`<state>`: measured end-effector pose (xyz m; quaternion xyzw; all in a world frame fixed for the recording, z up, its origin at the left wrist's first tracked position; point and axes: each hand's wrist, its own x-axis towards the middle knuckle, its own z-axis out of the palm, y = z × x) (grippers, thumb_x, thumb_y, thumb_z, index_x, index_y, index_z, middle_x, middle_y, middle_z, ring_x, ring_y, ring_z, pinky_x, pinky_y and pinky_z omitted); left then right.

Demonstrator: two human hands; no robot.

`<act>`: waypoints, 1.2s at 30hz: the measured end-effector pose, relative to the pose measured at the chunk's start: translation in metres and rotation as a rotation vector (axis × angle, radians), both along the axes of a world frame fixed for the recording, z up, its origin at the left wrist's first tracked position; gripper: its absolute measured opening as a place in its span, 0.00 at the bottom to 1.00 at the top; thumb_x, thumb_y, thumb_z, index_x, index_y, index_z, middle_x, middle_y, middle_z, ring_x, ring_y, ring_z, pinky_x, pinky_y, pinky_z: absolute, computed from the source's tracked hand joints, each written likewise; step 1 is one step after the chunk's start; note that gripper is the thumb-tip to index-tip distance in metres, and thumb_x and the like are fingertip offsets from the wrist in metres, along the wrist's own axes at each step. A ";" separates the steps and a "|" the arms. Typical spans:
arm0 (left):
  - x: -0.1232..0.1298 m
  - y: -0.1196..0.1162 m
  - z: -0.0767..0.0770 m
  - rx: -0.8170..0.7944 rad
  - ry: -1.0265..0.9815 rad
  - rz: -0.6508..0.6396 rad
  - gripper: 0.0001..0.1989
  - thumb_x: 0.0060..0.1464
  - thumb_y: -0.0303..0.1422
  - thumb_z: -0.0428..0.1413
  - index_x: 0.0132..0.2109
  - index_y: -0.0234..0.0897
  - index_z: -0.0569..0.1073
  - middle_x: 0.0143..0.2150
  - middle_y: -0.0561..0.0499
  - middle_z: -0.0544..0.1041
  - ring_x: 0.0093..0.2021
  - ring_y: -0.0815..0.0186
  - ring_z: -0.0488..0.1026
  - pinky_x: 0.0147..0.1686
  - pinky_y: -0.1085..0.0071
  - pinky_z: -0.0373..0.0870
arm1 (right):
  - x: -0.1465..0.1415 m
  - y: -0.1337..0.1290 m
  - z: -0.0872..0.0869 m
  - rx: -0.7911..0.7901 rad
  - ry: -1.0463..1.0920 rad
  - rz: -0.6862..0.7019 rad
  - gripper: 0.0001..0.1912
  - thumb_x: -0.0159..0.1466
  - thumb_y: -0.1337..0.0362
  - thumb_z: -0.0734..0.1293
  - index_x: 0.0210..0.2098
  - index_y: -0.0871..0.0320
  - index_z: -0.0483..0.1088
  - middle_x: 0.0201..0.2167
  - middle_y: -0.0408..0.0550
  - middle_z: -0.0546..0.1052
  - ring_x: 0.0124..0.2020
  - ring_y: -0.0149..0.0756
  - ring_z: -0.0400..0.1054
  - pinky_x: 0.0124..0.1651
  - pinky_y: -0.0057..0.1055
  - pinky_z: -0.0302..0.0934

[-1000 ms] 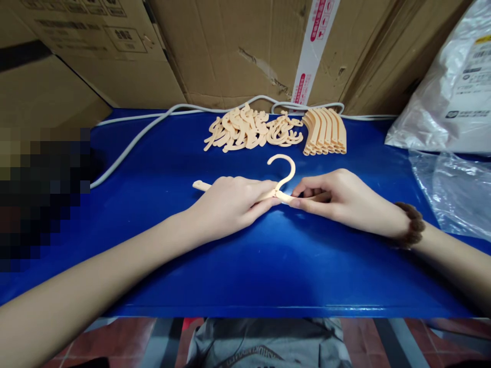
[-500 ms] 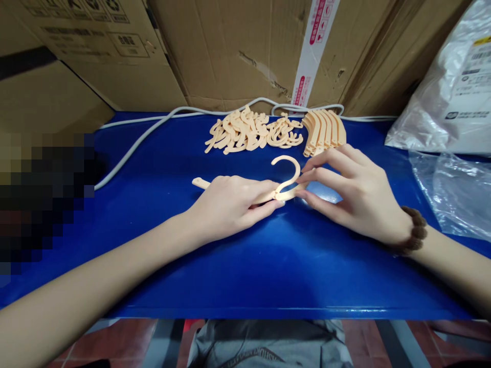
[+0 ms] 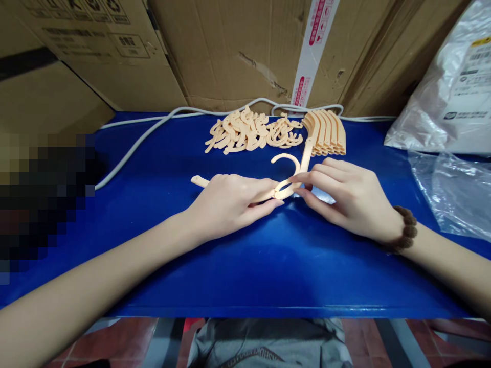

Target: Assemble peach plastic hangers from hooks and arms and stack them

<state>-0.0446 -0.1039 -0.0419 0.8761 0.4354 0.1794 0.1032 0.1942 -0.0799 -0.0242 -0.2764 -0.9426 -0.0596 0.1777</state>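
Beige hanger, left hand and right hand pinching it, carton label apparently 合格证

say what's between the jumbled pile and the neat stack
A smaller heap of hook-shaped pieces lies between the jumbled pile and the neat stack, in the head view.

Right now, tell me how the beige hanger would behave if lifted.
The hanger would probably feel light, given its slim parts. Its hook looks stiff, holding its curve with the tip unsupported. It may fold rather than lift rigidly, since its right bar angles away from the person while its left bar points sideways.
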 end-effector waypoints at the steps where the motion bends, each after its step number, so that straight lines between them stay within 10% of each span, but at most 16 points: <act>1: 0.000 0.000 -0.001 0.008 0.000 -0.002 0.14 0.65 0.41 0.51 0.51 0.42 0.77 0.38 0.53 0.83 0.34 0.65 0.79 0.29 0.73 0.60 | 0.000 0.000 0.000 -0.001 -0.002 0.004 0.15 0.73 0.61 0.57 0.48 0.59 0.74 0.37 0.51 0.79 0.34 0.36 0.68 0.38 0.33 0.60; 22: 0.003 -0.005 -0.006 0.338 0.144 -0.296 0.14 0.68 0.39 0.50 0.52 0.39 0.75 0.36 0.55 0.81 0.32 0.69 0.78 0.24 0.69 0.57 | -0.002 0.000 -0.006 -0.210 0.120 -0.089 0.10 0.71 0.59 0.60 0.37 0.57 0.69 0.39 0.50 0.73 0.40 0.39 0.67 0.41 0.33 0.60; 36: -0.001 0.001 -0.008 0.303 0.154 -0.242 0.13 0.69 0.39 0.49 0.46 0.40 0.76 0.36 0.55 0.75 0.34 0.68 0.75 0.25 0.70 0.58 | 0.006 0.013 -0.010 -0.187 0.023 -0.130 0.06 0.62 0.71 0.62 0.38 0.58 0.69 0.36 0.49 0.71 0.40 0.41 0.65 0.41 0.35 0.59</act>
